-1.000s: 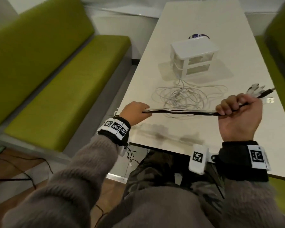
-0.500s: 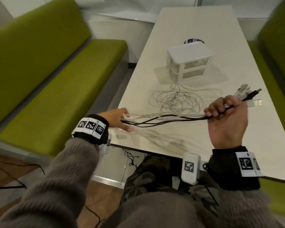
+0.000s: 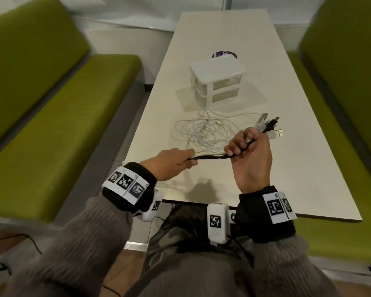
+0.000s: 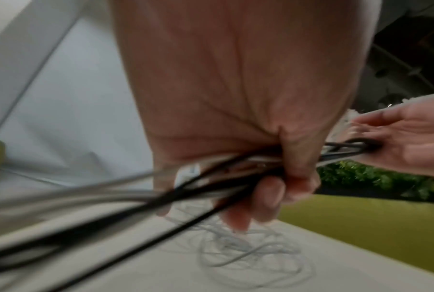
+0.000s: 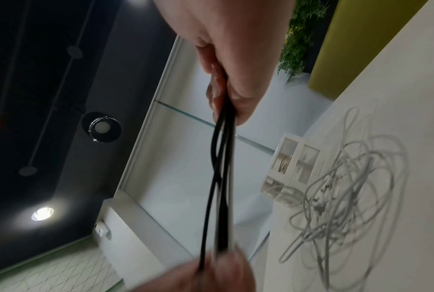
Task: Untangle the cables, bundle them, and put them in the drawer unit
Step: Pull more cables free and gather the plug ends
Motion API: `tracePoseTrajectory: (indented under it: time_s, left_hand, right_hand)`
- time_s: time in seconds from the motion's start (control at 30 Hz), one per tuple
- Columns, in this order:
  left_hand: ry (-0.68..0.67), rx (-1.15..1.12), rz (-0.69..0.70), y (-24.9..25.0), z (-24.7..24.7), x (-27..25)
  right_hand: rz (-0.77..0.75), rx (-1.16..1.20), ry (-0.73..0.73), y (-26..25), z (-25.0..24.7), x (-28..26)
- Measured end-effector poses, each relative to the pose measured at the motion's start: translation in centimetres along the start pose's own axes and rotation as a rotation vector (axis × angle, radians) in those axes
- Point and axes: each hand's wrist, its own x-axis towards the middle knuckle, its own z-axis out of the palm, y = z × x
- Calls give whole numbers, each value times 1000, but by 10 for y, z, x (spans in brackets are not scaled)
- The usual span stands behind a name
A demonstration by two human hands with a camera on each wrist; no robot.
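Fingers point(image 3: 237, 146) of the right hand point(image 3: 250, 161) were curled tight round a bunch of black and white cables point(image 3: 210, 156), whose plugs point(image 3: 269, 126) fanned out past the fist toward the tabletop's point(image 3: 308, 146) right edge. Fingers point(image 4: 268, 195) of the left hand point(image 3: 169, 163) gripped the same bunch a little further along, above the near edge, so the strands ran nearly level between the two fists. Behind the hands, a loose tangle of white cables point(image 3: 204, 131) lay on the tabletop, one strand touching the base of the white drawer unit point(image 3: 217, 80), which stood upright toward the middle.
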Motion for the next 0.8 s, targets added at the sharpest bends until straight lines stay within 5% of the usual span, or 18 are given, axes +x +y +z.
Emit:
tracePoseTrajectory:
  time_s: [0.23,0.3,0.37,0.43,0.6,0.8]
  left_hand:
    - [-335,369,-493,-55,-36,-23]
    - [-161,291,-379,-51,-58,-15]
    - [155,134,-159,-36,-73,6]
    - [268,87,-69,-13,-73,37]
    - [46,264,-197,5,-45,125]
    - [-15,343,-246,0,-28,157]
  right_hand:
    - [-51,0,82,-11,-16,11]
    - [-46,-3,92,-9,-18,14]
    - [-40,6,99,-8,-18,16]
    - [-38,13,107,-9,-18,18]
    - [-27,-11,105,-11,-22,18]
    - [-11,-36,99,-9,-25,21]
